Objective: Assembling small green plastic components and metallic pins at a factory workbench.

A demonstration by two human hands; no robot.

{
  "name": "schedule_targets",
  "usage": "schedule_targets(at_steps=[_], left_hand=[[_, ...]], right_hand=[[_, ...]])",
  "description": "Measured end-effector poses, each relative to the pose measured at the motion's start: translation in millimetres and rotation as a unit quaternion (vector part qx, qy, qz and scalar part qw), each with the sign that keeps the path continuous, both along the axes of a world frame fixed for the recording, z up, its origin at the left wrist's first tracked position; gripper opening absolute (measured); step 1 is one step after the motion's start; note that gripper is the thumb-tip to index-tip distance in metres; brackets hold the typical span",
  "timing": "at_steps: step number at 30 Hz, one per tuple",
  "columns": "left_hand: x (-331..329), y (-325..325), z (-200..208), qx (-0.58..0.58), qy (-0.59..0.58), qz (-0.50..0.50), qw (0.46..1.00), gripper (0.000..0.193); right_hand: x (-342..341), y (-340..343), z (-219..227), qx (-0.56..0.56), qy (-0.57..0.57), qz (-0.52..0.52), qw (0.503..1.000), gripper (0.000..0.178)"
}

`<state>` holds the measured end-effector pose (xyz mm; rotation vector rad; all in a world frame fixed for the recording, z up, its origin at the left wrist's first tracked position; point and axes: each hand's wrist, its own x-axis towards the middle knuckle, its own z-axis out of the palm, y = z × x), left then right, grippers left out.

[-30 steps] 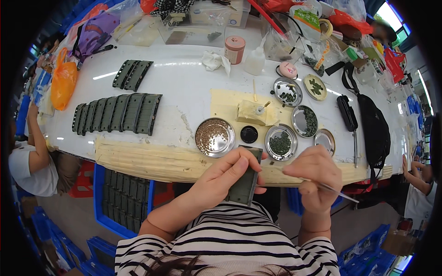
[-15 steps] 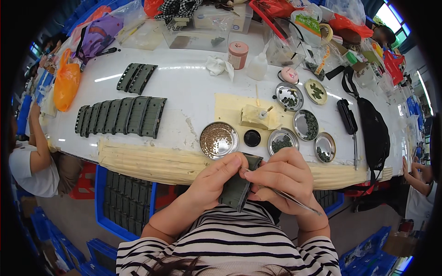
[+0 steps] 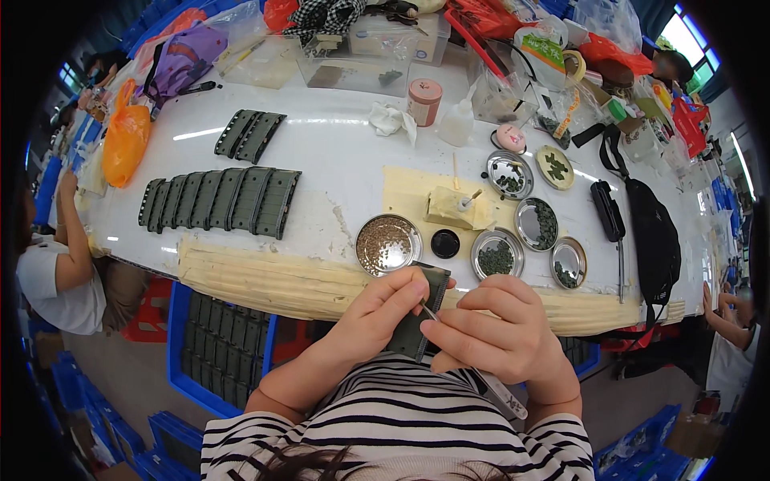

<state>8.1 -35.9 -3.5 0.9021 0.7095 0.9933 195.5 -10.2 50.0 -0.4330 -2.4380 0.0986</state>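
Observation:
My left hand [image 3: 370, 314] is closed around a flat dark green ribbed casing [image 3: 411, 337], held tilted in front of my chest below the table edge. Between the fingers of my right hand [image 3: 507, 327] is a pair of metal tweezers [image 3: 505, 393], its wide end sticking out below the palm. The tips point at the casing close to my left thumb; whether they pinch a small part is too small to tell. Just beyond my hands stand a round tin of brown bits [image 3: 388, 245], a small black dish [image 3: 445, 243] and a tin of dark green bits [image 3: 496, 253].
Similar green casings [image 3: 228, 200] lie in a row at the left, with two more behind. Further tins [image 3: 536, 224] stand to the right, near a cream-coloured block [image 3: 449, 208] holding sticks. A blue crate [image 3: 175, 353] of casings sits below the table. People are at both sides.
The casing has turned more upright in my left hand. My right hand has shifted slightly down and right, and the tweezers now slope more steeply. The view has also shifted a little.

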Motion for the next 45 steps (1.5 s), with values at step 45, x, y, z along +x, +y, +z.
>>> schedule_targets(at_steps=[45], left_hand=[[4.2, -6.2, -15.9, 0.252, 0.134, 0.072, 0.956, 0.074]], right_hand=[[-14.5, 9.1, -17.8, -0.001, 0.067, -0.036, 0.997, 0.035]])
